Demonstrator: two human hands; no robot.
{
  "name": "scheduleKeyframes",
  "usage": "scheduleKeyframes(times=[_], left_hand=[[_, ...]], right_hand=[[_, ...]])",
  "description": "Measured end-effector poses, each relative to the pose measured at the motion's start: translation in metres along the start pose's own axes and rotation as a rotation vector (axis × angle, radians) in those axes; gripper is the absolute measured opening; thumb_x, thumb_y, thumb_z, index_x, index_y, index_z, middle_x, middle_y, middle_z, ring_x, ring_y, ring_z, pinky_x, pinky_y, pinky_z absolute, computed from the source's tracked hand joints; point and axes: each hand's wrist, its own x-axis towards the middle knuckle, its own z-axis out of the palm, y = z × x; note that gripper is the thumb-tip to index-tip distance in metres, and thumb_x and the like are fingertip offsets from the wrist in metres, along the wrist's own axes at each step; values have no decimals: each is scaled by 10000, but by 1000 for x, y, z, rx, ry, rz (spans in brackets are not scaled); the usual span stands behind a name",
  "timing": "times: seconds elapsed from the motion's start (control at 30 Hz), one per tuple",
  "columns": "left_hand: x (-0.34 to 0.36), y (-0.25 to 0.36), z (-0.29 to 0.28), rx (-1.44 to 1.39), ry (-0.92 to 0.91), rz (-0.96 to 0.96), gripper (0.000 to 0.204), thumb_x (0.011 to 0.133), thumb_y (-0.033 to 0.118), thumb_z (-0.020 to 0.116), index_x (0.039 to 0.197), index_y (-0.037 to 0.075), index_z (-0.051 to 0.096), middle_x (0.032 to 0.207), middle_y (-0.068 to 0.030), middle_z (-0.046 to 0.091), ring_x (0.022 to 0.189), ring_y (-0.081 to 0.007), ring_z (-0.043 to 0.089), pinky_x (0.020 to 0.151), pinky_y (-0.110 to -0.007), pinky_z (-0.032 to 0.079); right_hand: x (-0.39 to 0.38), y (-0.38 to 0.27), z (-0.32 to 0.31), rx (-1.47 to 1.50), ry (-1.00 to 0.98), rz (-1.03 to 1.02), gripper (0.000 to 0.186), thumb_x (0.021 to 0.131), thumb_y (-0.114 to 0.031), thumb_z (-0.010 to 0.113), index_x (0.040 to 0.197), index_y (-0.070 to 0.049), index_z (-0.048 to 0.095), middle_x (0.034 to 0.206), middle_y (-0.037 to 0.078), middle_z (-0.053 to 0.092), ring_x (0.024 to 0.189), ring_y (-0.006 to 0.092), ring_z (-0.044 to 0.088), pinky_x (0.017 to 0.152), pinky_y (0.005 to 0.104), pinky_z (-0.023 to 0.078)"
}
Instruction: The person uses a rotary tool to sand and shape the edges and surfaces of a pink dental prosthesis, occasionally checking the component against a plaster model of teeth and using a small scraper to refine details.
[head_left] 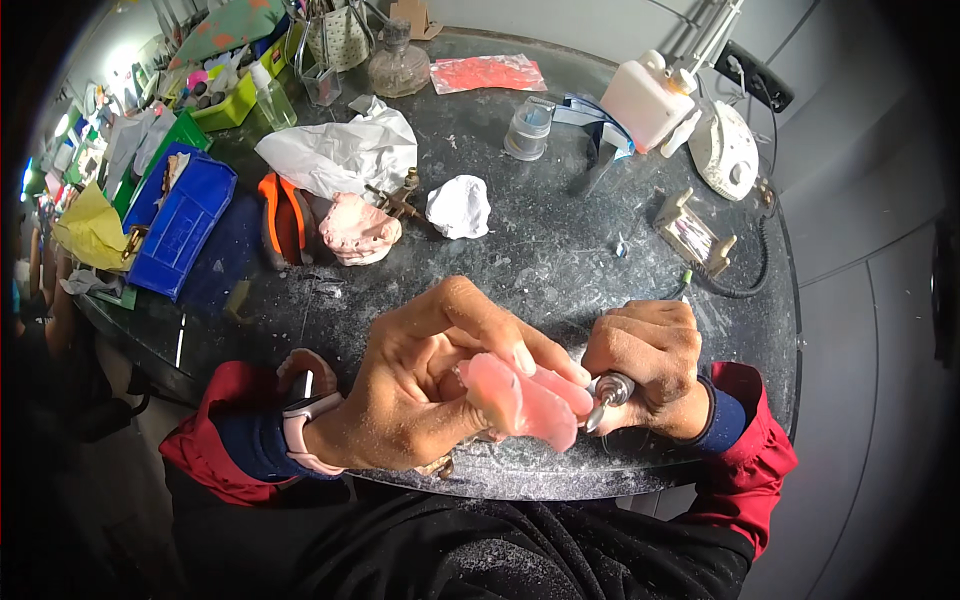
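My left hand (425, 365) is closed round a translucent pink denture base (530, 408), held above the near edge of the dark table. Its thumb lies beneath the curved plate and the fingers press on it from above. Just to the right, my right hand (650, 355) is curled in a fist round a metal rotary handpiece (616, 388). The tool's tip points down and left, close to the denture base's right edge; whether they touch I cannot tell. By my left wrist, a pinkish arch-shaped piece (305, 368) shows partly behind the sleeve.
Pale dust covers the dark table (540, 265). Beyond my hands are a pink dental cast (358, 232), a white lump (459, 207) and crumpled white paper (345, 150). A blue bin (190, 225) is left; a clear jar (528, 130), white bottle (648, 100) and white dust mask (725, 150) stand farther right.
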Motion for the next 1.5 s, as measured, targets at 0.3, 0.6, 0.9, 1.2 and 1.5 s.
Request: scheduleKeyframes(times=[0.3,0.6,0.9,1.2,1.5], left_hand=[[1,5,1,-34,10,-41,315,761,-89,616,989,48,447,1024,-226,592,1011,-276,591,844,-366,522],[-2,1,1,-13,-9,-32,298,779,-53,624,1002,38,447,1019,-205,596,1009,-274,590,823,-362,531],[0,6,2,-69,-22,-51,263,807,-32,605,1006,30,444,1029,-209,594,1005,-248,594,833,-337,522],[-1,13,3,248,22,-119,152,883,67,519,967,58,392,948,-274,591,740,-235,642,619,-322,541],[-2,13,4,218,46,-160,274,810,-55,562,998,54,395,948,-265,602,727,-230,636,604,-329,529]], right_hand=[[0,-4,1,96,-32,137,435,621,-458,763,630,-111,501,488,-3,446,400,172,483,368,284,343],[2,-4,-2,-3,-37,-17,362,623,-357,772,621,-121,498,517,-9,457,421,170,501,375,298,357],[-1,-1,1,21,-18,-5,391,635,-402,749,617,-116,484,526,-7,452,431,162,503,382,289,357],[-3,-1,0,-80,19,-18,400,601,-412,740,613,-111,477,536,-5,456,435,161,493,385,289,338],[-1,-1,-2,-157,8,-48,429,586,-453,720,612,-115,457,547,-4,453,444,156,495,390,278,329]])
